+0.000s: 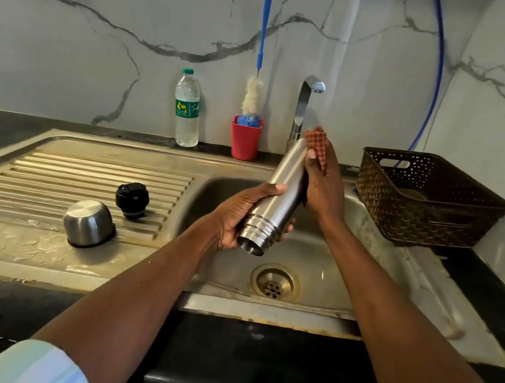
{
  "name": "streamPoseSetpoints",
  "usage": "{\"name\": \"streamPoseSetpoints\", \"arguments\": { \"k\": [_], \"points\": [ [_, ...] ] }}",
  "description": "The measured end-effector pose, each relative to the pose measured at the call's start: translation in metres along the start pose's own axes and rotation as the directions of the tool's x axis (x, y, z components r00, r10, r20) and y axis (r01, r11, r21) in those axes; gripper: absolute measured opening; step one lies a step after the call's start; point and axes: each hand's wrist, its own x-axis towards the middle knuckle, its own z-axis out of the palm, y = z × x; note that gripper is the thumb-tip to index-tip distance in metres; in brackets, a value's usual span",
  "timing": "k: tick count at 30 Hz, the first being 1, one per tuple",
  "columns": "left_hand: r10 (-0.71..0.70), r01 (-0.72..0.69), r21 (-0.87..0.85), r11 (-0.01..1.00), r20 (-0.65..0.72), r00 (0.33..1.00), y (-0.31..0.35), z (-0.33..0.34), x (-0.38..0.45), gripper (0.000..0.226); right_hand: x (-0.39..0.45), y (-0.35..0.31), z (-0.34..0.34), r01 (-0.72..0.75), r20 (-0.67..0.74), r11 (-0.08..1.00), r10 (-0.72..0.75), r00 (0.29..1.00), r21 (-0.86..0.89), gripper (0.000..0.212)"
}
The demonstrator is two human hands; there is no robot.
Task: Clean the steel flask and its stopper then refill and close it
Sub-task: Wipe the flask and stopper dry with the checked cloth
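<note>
- Hands are working over the sink (pixel 342 303): left hand (pixel 236 222) is gripping the flask (pixel 280 196) near its open mouth, tilting it toward the person.
- Right hand (pixel 323 186) is pressing a cloth (pixel 318 147) against the flask's far end.
- Stopper (pixel 132 199) and cup (pixel 89 222) are sitting on the drainboard (pixel 47 170).
- Bottle (pixel 187 108) and brush (pixel 259 58) are standing by the wall.

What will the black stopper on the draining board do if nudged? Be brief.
The black stopper looks rounded and leans on the ridged draining board, so it may rock or roll along a groove. It is probably light, rigid plastic and possibly slippery, as the board looks wet.
</note>
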Motion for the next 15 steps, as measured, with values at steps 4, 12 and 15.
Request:
{"name": "streamPoseSetpoints", "arguments": {
  "k": [4,12,15],
  "points": [
    [0.058,-0.061,-0.062,0.996,-0.051,0.997,-0.001,-0.005,0.006,0.067,-0.011,-0.004,0.004,0.071,0.097,0.996,-0.065,0.993,-0.060,0.053],
    [0.228,-0.351,-0.273,0.896,-0.395,0.890,0.018,-0.044,0.005,0.047,-0.060,-0.023,0.050,0.384,0.532,0.915,-0.265,0.804,-0.126,0.052],
    [0.259,-0.374,-0.335,0.865,-0.341,0.904,0.021,-0.049,0.001,0.047,-0.060,-0.022,0.052,0.393,0.541,0.915,-0.286,0.791,-0.092,0.052]
  ]
}}
